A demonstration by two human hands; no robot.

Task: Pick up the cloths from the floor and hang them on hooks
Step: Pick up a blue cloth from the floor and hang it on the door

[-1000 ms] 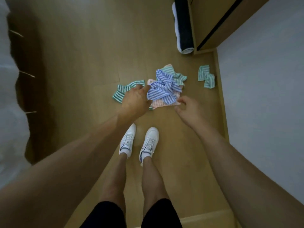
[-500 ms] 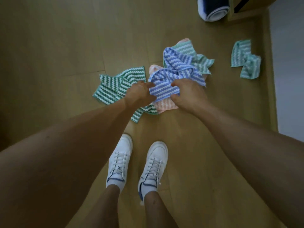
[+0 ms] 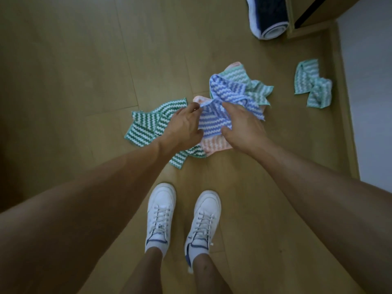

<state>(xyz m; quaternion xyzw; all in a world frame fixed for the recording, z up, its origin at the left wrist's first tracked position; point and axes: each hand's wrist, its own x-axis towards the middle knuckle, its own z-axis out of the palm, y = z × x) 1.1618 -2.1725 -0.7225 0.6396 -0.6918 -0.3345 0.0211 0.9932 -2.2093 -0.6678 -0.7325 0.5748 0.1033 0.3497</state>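
I have my left hand point(image 3: 184, 126) and right hand point(image 3: 241, 126) pinching opposite sides of the blue cloth point(image 3: 220, 107), which lies between them atop the pile.

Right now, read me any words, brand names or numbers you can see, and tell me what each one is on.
No readable text anywhere.
White sneakers: small dark side marks, too blurred to read.
Blue striped cloth and the other cloths: zigzag pattern only, no label in view.
Rolled mat: nothing printed shows.
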